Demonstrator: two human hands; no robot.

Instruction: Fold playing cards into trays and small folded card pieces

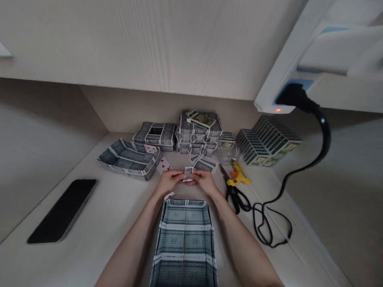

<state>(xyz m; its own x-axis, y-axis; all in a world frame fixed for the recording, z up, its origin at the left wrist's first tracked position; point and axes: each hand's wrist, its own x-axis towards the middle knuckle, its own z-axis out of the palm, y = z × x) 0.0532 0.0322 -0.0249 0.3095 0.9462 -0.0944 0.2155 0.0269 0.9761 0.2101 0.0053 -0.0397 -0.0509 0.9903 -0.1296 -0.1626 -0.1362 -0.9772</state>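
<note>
Grey-patterned paper, folded small, sits between the two hands: the folded card (188, 173) is pinched by the left hand (168, 182) and the right hand (206, 181), each grip closed on one side of it, held just above the pale table (98, 223), in the middle of the view.

Between the forearms, nearer the person, lies a long open card box (185, 239) built from the same patterned backs; its far end is just below the hands. Beyond the left hand a second card box (128, 158) rests on the table, with loose heart cards (164, 164) beside it; behind these stand a smaller hollow block (155, 135) and a tall stack of folded cards (198, 137), a green card pack (202, 119) lying on top.

To the right of the right hand lie a yellow glue gun (238, 176) and black scissors (236, 196), touching or nearly so; a black cable (271, 225) coils near them and rises to a white power strip (287, 85); rows of card packs (267, 141) stand further back. A black phone (62, 209) lies well apart on the left.
</note>
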